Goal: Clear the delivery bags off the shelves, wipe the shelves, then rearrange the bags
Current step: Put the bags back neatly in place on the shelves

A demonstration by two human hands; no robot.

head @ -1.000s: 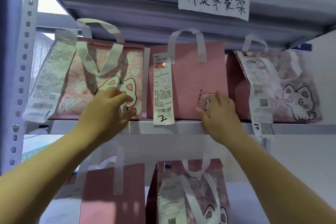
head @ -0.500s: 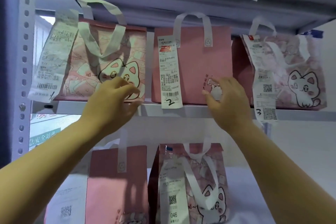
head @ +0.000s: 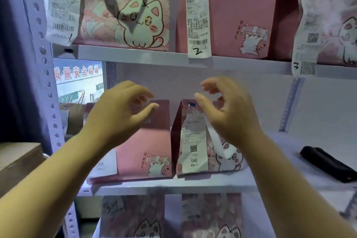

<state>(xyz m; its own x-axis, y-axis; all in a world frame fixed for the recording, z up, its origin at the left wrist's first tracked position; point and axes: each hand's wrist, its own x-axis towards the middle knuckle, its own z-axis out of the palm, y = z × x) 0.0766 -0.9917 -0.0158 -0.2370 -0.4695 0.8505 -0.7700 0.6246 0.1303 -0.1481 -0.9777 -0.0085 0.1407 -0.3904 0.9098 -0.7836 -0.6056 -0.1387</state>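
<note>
Pink delivery bags with cat prints stand on a white metal rack. The upper shelf (head: 135, 54) carries three: a patterned cat bag (head: 131, 15), a plain pink bag (head: 237, 11) with a receipt marked 2, and a third bag (head: 332, 15) with a receipt marked 3. On the middle shelf (head: 212, 183) stand a plain pink bag (head: 146, 152) and a patterned bag (head: 195, 141) with a receipt reading 046. My left hand (head: 119, 114) hovers in front of the plain bag's top, fingers loosely curled, holding nothing. My right hand (head: 226, 108) hovers at the patterned bag's top, also empty.
A black object (head: 328, 162) lies on the middle shelf at the right. Two more cat bags (head: 135, 218) stand on the shelf below. A perforated upright (head: 44, 83) runs down the left side, with a cardboard box (head: 17, 160) and a brown paper bag (head: 73, 114) beyond it.
Both hands have dropped from the upper shelf's bags to the middle shelf's two bags. The view tilted down, bringing the lower shelves into sight.
</note>
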